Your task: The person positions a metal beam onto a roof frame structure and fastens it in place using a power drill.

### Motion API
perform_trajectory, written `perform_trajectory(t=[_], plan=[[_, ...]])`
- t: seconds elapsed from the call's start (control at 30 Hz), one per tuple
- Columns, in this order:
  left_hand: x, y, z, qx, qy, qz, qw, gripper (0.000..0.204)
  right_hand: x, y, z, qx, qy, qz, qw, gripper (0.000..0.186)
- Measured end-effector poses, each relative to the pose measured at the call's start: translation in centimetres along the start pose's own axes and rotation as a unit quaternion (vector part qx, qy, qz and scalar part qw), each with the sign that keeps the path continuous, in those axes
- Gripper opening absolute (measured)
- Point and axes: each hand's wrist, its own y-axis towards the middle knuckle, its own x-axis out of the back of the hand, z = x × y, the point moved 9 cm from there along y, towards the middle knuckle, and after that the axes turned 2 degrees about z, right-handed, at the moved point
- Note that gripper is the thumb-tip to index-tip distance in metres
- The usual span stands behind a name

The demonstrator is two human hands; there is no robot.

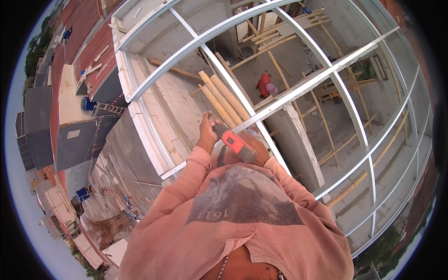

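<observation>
While the right hand (260,148) seems gripped around the far side of a red-and-black power drill (237,143), its fingers hidden by the tool, the left hand (206,131) sits at the dark, narrow end with its fingers bent inward; whether these hold the tool or something small, I cannot tell. The drill is in front of the chest, tilted, just beside a pale metal bar (298,90). It should handle as stiff, compact and fairly heavy for its size, probably weightiest toward the thick end; the handle looks the surest hold, with fingertips kept off any turning part. Both elbows are bent and the sleeved forearms angle inward, left wrist cocked upward, right forearm slanting across. Beyond the hands lie pale poles (227,95), a block wall (298,140) and, well below, a person in red (264,84).
</observation>
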Motion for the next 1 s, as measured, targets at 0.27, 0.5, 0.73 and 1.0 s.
perform_trajectory(t=[0.27, 0.5, 0.73, 1.0], plan=[[3.9, 0.9, -2.0, -0.045, 0.167, -0.079, 0.982, 0.036, -1.7, 0.7, 0.0, -0.011, -0.087, 0.101, 0.991, 0.038], [3.6, 0.1, -1.6, -0.061, 0.043, -0.077, 0.994, 0.033, -0.2, 1.5, 2.5, 0.007, -0.09, 0.058, 0.994, 0.056], [4.9, 0.6, -1.2, -0.046, 0.038, -0.071, 0.996, 0.028, -0.8, 1.8, 2.5, 0.063, -0.112, 0.065, 0.99, 0.065], [4.7, 1.6, 0.1, -0.018, -0.103, 0.032, 0.994, 0.035, -2.1, 1.9, 1.2, 0.023, -0.11, 0.123, 0.986, 0.061]])
